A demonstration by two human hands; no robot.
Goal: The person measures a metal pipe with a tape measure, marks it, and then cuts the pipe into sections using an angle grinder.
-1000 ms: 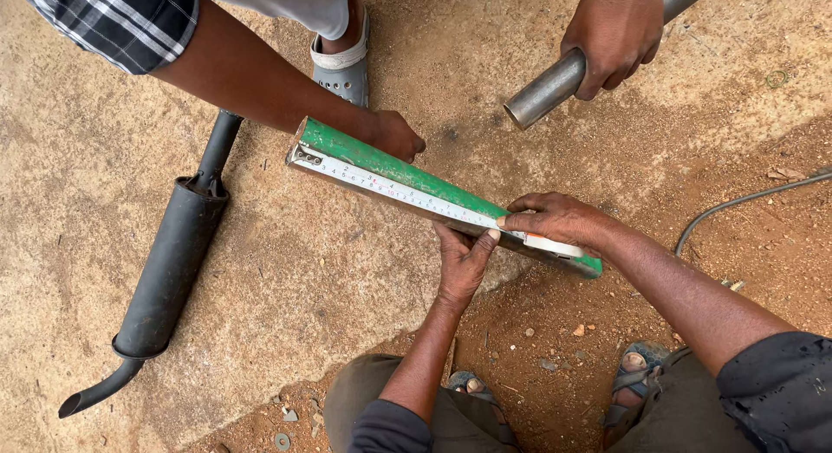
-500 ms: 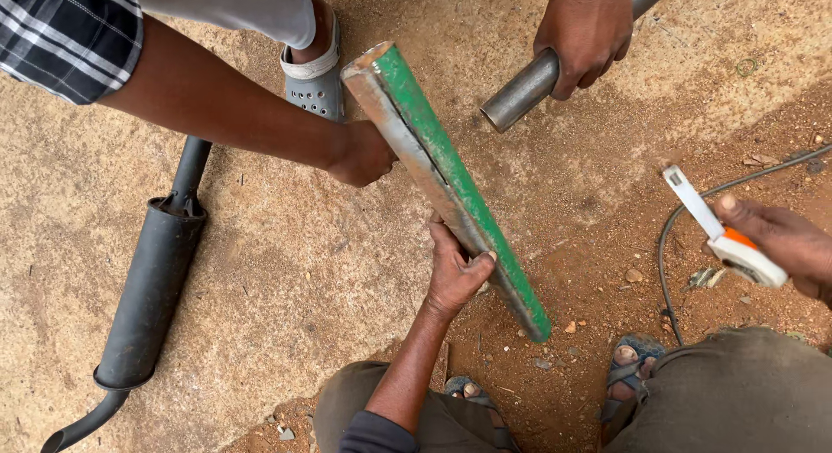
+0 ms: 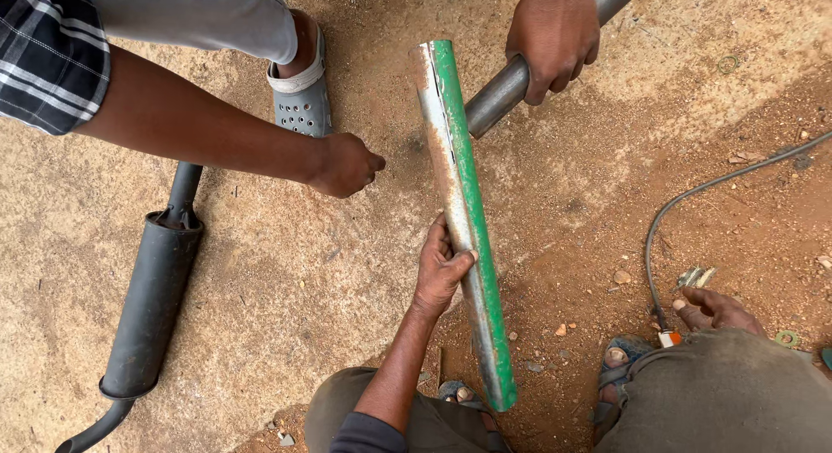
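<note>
My left hand is shut around the middle of a long pipe, painted green on one side and rusty on the other. The pipe points away from me, its near end above my knees. My right hand rests by my right knee with fingers apart, next to a small orange and white object that is partly hidden. Another person's hand hovers as a loose fist left of the pipe, apart from it. Their other hand grips a grey steel tube that passes under the green pipe's far end.
A black exhaust muffler lies on the dirt at the left. A grey cable curves across the ground at the right toward my right hand. The other person's foot in a grey sandal stands at the top, and small stones lie scattered.
The tape measure came off the pipe and my right hand drew back to my knee. The pipe swung from lying across to pointing away from me. The other person's hand let go of it.
</note>
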